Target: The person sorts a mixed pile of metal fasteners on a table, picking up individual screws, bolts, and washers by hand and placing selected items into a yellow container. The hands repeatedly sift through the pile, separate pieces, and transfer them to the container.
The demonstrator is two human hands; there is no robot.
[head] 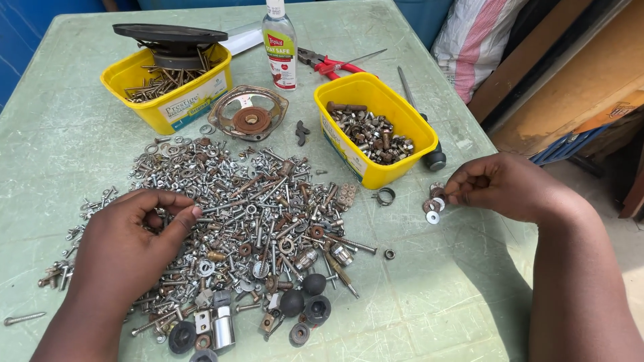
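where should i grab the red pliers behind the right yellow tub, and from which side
Take the pliers by their red handles, coming from above and the right. They lie flat on the table, handles pointing right toward open space; the bottle crowds the jaw end on the left, and the tub blocks a near approach.

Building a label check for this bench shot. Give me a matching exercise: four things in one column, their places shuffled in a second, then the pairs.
Things:
1. left hand
2. right hand
3. red-handled pliers
4. bottle

Places:
A. at the small group of washers right of the tubs
B. on the mixed pile of screws and bolts
C. upright between the two yellow tubs, at the table's far side
D. lying behind the right-hand yellow tub

Pairs: 1-B, 2-A, 3-D, 4-C
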